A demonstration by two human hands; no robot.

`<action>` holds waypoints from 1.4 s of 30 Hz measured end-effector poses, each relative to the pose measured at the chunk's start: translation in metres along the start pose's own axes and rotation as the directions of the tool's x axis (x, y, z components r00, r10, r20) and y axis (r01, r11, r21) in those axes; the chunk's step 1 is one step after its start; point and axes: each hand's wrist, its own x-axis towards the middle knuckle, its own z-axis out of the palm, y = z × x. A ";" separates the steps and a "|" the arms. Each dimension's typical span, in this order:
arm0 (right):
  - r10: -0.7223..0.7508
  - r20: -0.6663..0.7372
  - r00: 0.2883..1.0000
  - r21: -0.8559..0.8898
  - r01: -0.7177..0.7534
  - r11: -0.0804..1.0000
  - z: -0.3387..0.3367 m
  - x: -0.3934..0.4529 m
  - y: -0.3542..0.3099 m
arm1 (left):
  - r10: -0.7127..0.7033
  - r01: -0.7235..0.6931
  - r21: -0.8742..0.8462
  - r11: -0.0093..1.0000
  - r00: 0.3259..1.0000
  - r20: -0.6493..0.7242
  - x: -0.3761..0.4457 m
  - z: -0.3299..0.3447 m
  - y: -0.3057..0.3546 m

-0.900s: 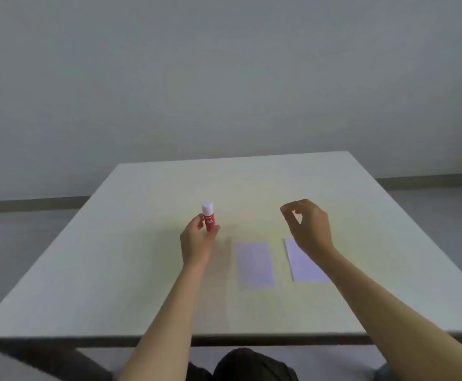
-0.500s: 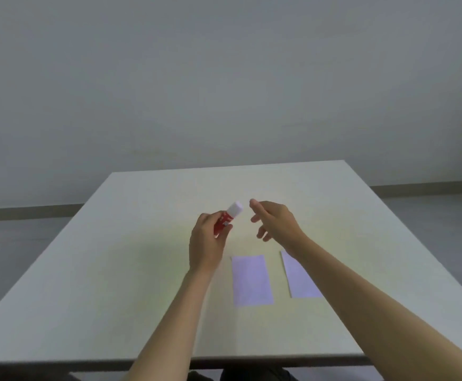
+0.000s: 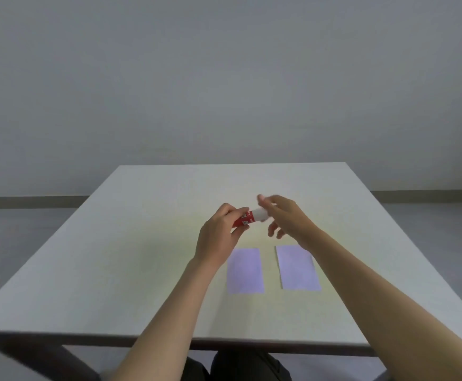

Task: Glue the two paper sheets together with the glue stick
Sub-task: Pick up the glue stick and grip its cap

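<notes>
Pale table (image 3: 131, 257), plain grey wall behind, floor strip either side. Nothing else on the table but two lilac sheets, lying flat nr the front edge, side by side w/ a gap, not touching: left sheet (image 3: 245, 270), right sheet (image 3: 297, 268). Nothing lies on either sheet.

Glue stick (image 3: 250, 217) is held in the air above the table, beyond the sheets' far ends, tilted nearly level, white cap pointing right. L hand (image 3: 220, 237) grasps the red body, thumb and fingers wrapped round its lower end. R hand (image 3: 285, 218) is at the cap end, thumb and forefinger closing on the white cap; other fingers loose, curled below.

R forearm crosses the right sheet's far right corner, hiding it. L wrist overlaps the left sheet's far left corner. R fingers blurred; cannot tell whether the cap is gripped firm or only touched. Label print unreadable. Dark clothing under the table's front edge, cut off by frame.
</notes>
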 end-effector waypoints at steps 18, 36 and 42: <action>-0.017 0.016 1.000 -0.107 0.019 0.994 -0.014 0.012 0.013 | -0.045 0.045 -0.014 0.999 0.998 0.046 0.008 0.017 -0.007; 0.044 -0.431 0.901 -0.547 -0.300 0.781 -0.069 0.025 0.113 | -0.277 0.284 -0.227 0.932 0.959 0.060 0.001 0.027 -0.019; 0.038 -0.405 0.913 -0.573 -0.286 0.768 -0.068 0.021 0.113 | -0.327 0.328 -0.356 0.875 0.943 0.065 -0.002 0.026 -0.016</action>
